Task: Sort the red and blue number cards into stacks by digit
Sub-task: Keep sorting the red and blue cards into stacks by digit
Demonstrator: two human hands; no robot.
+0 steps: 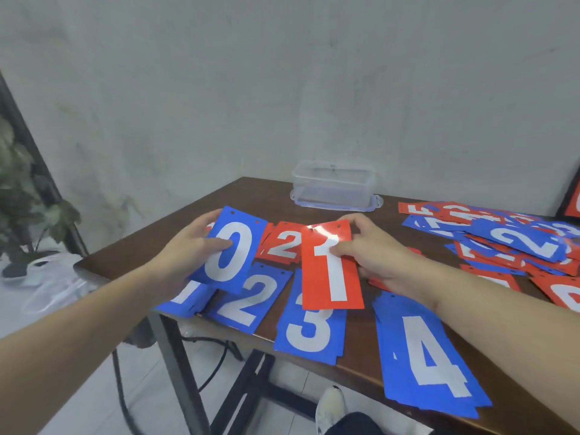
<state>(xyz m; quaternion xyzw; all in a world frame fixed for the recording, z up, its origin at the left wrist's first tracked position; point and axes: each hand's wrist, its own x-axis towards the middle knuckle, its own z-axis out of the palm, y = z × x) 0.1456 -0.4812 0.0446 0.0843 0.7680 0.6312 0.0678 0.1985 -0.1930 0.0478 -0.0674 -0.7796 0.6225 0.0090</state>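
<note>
I see left hand (188, 246) pinching blue 0 card (227, 249), right hand (373, 252) pinching red 1 card (331, 268); blue 3 stack (310, 328) overhangs tabletop (251, 193) near edge.

Plain indoor room, likely home or office: bare grey wall (282, 73), wooden bench (361, 365), potted plant (22, 189), tiled floor (94, 387).

The card in the left hand (191, 249) is blue with a white 0 (228, 251); the card in the right hand (373, 255) is red with a white 1 (331, 266). On the dark brown table (354, 362) lie blue cards with white 2 (251, 298), 3 (310, 328) and 4 (430, 356), a red 2 card (284, 244), and a mixed red-and-blue pile (508, 240). The tub (334, 186) is clear.
</note>
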